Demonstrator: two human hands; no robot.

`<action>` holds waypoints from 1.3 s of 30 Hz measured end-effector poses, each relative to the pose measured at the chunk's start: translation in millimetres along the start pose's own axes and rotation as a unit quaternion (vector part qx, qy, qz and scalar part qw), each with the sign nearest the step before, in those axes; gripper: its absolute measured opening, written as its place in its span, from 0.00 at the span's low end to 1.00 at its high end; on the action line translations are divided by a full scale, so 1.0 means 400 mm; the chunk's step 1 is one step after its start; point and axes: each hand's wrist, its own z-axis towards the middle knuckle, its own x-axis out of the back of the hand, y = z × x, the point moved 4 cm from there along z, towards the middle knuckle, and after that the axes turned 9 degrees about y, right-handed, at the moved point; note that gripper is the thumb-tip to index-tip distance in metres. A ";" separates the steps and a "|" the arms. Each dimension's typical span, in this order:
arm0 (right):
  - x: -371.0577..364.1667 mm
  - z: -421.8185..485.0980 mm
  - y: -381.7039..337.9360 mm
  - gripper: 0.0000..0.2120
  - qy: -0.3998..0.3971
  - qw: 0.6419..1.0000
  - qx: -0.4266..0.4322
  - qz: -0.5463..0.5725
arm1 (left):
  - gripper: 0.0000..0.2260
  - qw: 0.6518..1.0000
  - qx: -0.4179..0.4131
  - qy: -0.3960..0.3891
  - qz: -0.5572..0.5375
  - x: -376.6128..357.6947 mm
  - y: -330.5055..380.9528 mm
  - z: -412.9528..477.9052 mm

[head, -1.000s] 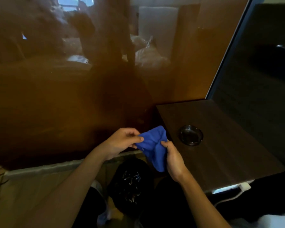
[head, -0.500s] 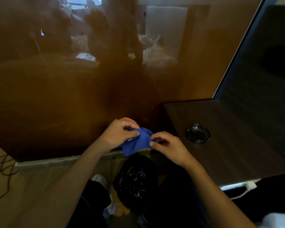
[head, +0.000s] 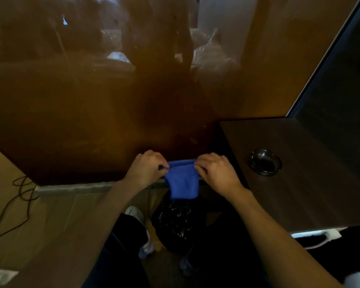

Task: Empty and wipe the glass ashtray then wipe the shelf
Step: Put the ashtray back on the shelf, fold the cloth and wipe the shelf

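A blue cloth (head: 183, 181) hangs folded between my two hands, its top edge stretched level. My left hand (head: 147, 168) pinches its left corner and my right hand (head: 217, 171) pinches its right corner. The round glass ashtray (head: 265, 162) stands upright on the dark wooden shelf (head: 312, 194), to the right of my right hand and apart from it. The ashtray looks dark inside; I cannot tell whether anything lies in it.
A black-lined bin (head: 176, 223) stands on the floor below the cloth, between my legs. A glossy brown wall panel (head: 92, 113) rises ahead. A dark panel (head: 341, 96) backs the shelf. Black cables (head: 13, 206) trail on the floor at left. A white plug (head: 328, 234) sits under the shelf edge.
My hands bunched the cloth together, then drew apart, pulling its top edge taut so it hangs folded. The view has shifted a little left and down.
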 end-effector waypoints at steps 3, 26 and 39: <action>-0.095 -0.008 -0.006 0.11 -0.131 0.985 0.012 -0.111 | 0.04 0.998 -0.025 -0.012 0.063 -0.076 0.010 -0.021; -0.083 0.011 0.090 0.07 -0.080 0.963 -0.208 0.154 | 0.07 0.896 0.262 -0.009 -0.357 -0.090 -0.024 0.005; 0.106 0.043 0.037 0.15 0.069 0.722 -0.340 0.599 | 0.09 0.732 0.272 0.032 -0.623 0.088 0.103 0.041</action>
